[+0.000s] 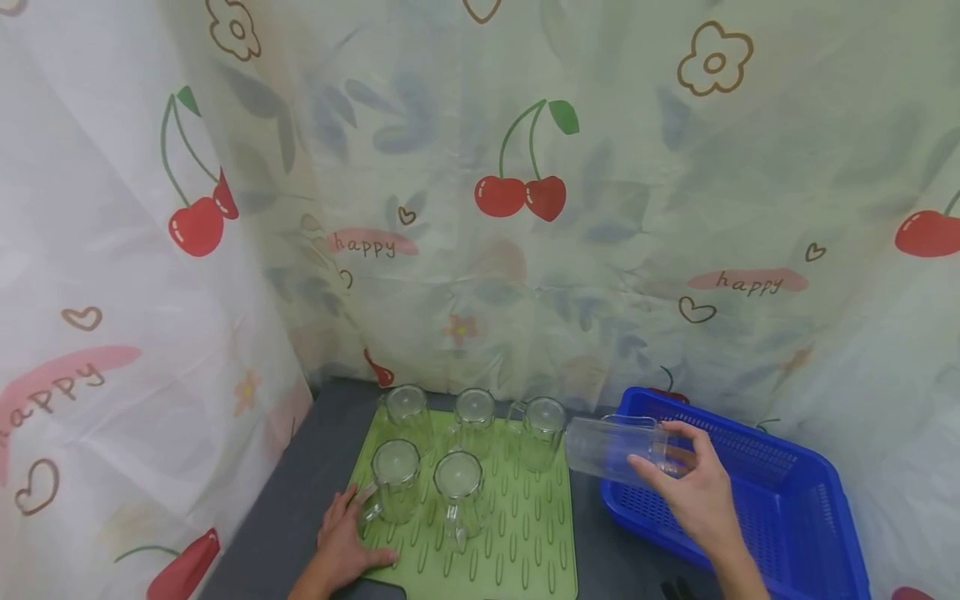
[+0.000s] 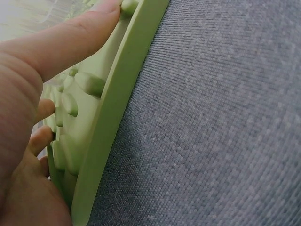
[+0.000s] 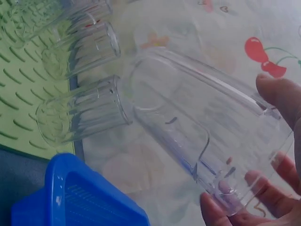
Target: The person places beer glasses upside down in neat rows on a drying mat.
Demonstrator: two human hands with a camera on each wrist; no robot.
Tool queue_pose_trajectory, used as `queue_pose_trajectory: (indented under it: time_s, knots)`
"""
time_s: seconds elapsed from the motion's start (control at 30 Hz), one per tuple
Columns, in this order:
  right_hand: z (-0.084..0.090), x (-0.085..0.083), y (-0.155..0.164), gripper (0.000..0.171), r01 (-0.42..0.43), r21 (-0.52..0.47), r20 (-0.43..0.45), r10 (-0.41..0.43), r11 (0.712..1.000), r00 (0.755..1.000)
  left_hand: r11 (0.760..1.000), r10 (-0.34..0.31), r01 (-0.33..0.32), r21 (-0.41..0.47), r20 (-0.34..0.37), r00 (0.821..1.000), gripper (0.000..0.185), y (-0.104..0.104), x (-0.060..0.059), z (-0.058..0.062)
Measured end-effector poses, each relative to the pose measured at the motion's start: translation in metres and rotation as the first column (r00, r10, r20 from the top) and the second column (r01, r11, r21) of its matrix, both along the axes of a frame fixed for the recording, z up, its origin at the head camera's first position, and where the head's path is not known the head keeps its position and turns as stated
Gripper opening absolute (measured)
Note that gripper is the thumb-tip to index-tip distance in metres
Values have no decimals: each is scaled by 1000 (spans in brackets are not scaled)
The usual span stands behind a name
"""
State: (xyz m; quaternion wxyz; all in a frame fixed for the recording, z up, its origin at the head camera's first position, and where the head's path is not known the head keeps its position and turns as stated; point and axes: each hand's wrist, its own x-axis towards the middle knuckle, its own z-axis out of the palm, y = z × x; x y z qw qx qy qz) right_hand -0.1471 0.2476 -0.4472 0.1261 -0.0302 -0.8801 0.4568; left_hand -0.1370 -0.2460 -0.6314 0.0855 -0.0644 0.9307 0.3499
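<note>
My right hand (image 1: 693, 483) grips a clear glass mug (image 1: 611, 448) lying on its side in the air, just above the left rim of the blue basket (image 1: 795, 508); the right wrist view shows the mug (image 3: 202, 136) held by my fingers (image 3: 282, 96) near its base. Several clear glass mugs (image 1: 459, 492) stand upside down on the green ridged drying mat (image 1: 540, 542). My left hand (image 1: 341, 546) rests flat on the mat's front-left corner, beside a mug (image 1: 395, 479). In the left wrist view my fingers (image 2: 61, 42) press the mat's edge (image 2: 117, 108).
A grey cloth-covered tabletop (image 1: 300, 500) lies under mat and basket. Cherry-print curtains (image 1: 525, 200) close off the back and left. The basket (image 3: 70, 197) looks to hold nothing else that I can see.
</note>
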Motion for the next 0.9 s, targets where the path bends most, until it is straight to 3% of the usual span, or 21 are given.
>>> queue_pose_trajectory:
  time_s: [0.2, 0.37, 0.9]
  knots:
    - [-2, -1, -8, 72, -10, -93, 58, 16, 996, 998, 1000, -1, 0, -13, -15, 1000, 122, 1, 2, 3]
    - [-10, 0, -16, 65, -34, -182, 34, 41, 983, 999, 1000, -4, 4, -19, -10, 1000, 121, 3, 2, 5]
    - [-27, 0, -40, 56, -71, -275, 60, 91, 959, 994, 999, -14, 13, -30, -37, 999, 123, 5, 2, 6]
